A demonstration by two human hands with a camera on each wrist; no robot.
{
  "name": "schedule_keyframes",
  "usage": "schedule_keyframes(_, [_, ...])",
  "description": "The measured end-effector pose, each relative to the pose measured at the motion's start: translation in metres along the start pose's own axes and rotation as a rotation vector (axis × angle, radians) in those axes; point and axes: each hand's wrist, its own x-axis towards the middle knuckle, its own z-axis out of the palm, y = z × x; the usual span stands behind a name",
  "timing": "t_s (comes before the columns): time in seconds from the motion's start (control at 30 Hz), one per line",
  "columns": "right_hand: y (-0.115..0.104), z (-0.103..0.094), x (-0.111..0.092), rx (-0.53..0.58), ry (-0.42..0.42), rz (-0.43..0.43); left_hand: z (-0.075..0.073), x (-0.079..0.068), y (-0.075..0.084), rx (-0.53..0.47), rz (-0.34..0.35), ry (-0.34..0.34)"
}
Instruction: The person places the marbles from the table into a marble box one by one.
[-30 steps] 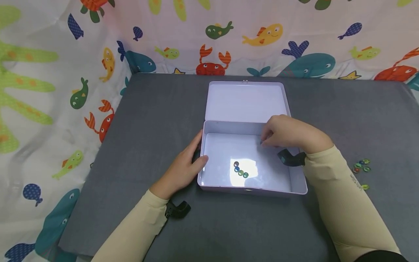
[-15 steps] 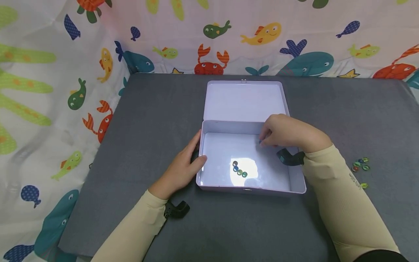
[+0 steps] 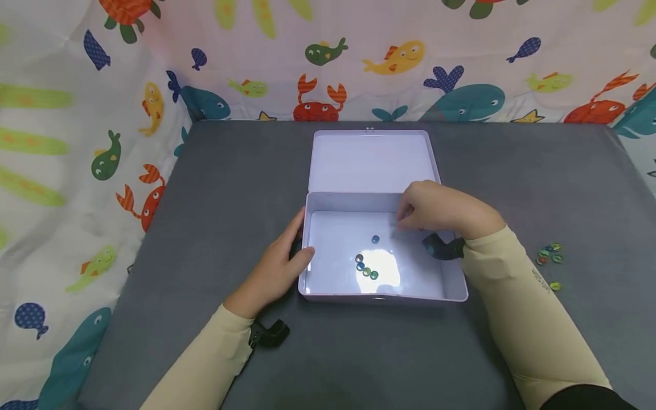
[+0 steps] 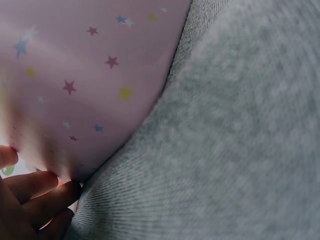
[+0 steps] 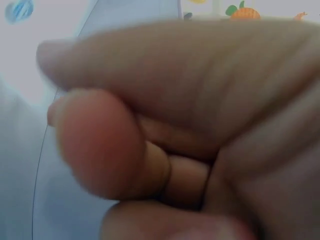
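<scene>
A pale lilac box (image 3: 381, 297) lies open, its lid (image 3: 371, 162) folded back. My left hand (image 3: 269, 276) holds its left wall, thumb over the rim and fingers along the outside. In the left wrist view those fingers (image 4: 37, 186) touch the pink, star-printed side of the box. Over the box's right part is my right hand (image 3: 435, 208), fingers curled, with no marble showing in them. A blue glass marble (image 3: 376, 239) lies on the box floor left of that hand and appears at the top left of the right wrist view. Several more marbles (image 3: 366, 272) form a slanting row nearer the front.
On the grey table (image 3: 230, 171), right of the box, sits a cluster of several green, red and blue marbles (image 3: 557, 259), with one yellow-green marble (image 3: 555, 286) nearer my right sleeve. A sea-animal-print cloth (image 3: 277, 51) hangs along the back and left.
The blue marble that was at my right fingertips has been let go and lies apart on the box floor. My left hand stays on the box; the head view has shifted slightly.
</scene>
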Motion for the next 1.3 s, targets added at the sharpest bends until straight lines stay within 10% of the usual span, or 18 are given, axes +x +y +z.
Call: schedule_keyframes(1.3, [0.000,0.005,-0.019,0.021,0.130,-0.057,0.000,-0.001,-0.004,0.025,0.018,0.018])
